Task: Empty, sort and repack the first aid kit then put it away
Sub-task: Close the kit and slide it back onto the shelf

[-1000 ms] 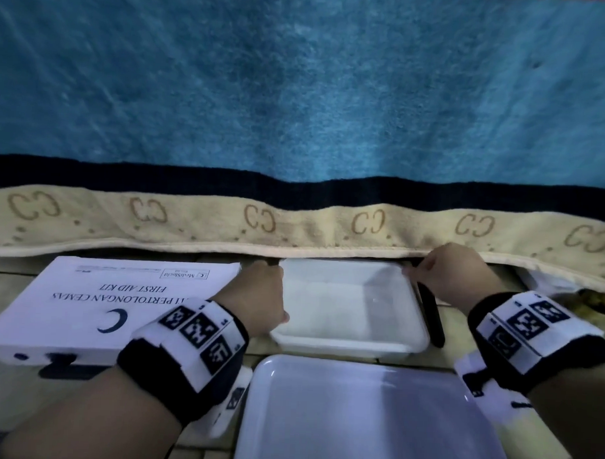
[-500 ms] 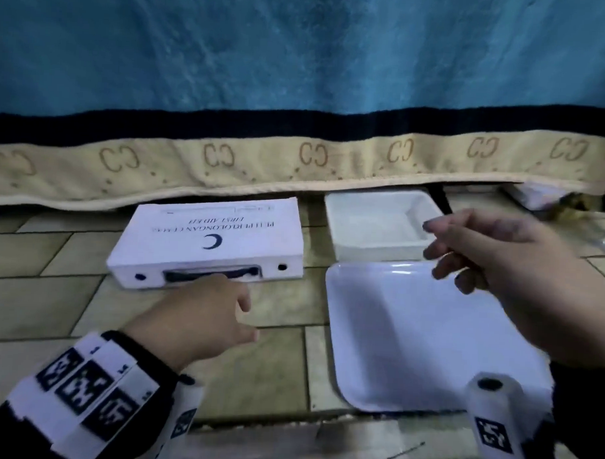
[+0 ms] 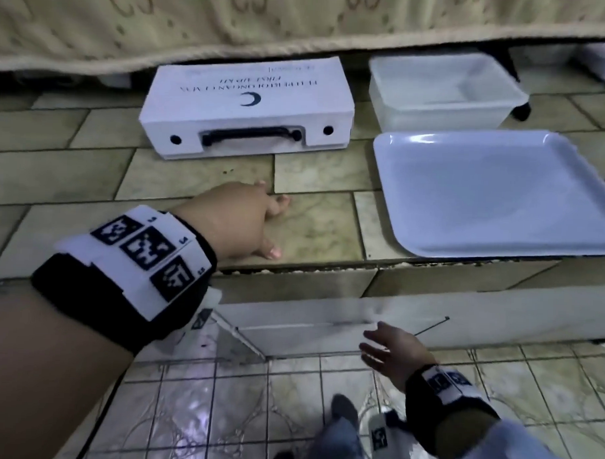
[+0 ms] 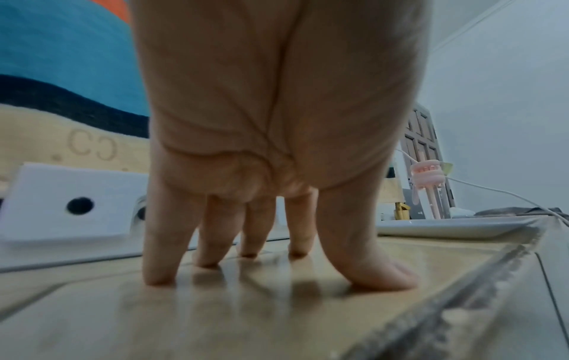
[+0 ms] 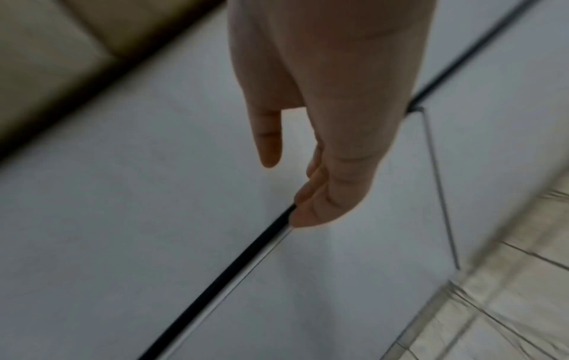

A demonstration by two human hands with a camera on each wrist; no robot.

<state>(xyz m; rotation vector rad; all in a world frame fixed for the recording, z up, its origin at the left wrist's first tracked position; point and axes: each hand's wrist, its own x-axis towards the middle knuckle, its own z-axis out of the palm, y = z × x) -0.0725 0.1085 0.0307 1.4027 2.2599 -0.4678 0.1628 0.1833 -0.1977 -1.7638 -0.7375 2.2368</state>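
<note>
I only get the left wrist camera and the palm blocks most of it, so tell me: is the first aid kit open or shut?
Observer: Shut. The first aid kit lies flat, lid down, with its black handle facing the person.
Operator: Where is the right hand?
Observer: The right hand hangs below the tiled ledge, fingers spread, holding nothing.
Operator: Anything on the tray?
Observer: No, the white tray is bare.

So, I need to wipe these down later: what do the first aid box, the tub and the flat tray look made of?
First aid box: matte white, probably painted wood or board, black handle. Tub: translucent, frosted plastic. Flat tray: glossy white plastic or melamine, judging by its sheen.
</note>
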